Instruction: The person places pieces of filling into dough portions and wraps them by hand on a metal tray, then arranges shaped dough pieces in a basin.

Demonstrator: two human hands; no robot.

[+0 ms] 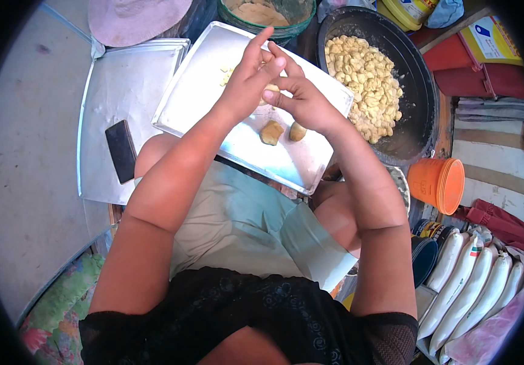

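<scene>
My left hand (242, 86) is over a shiny metal tray (183, 91) on my lap, its index finger stretched out and its thumb touching or close to my right fingers. My right hand (304, 100) is bent inward beside it, thumb and fingers closed on a pale piece of dough (269, 92), partly hidden by the hands. Below them on the tray are a flattened brownish dough piece (271, 132) and a smaller rounded dough piece (298, 132). Small yellow bits (226, 75) lie by my left hand.
A black basin (417, 103) holding many yellowish dough lumps (368, 85) stands right of the tray. Left are another metal tray (101, 134) and a phone (121, 151). A green-rimmed tub (304, 27) stands behind. Orange buckets (437, 184) and white filled bags (475, 292) are at right.
</scene>
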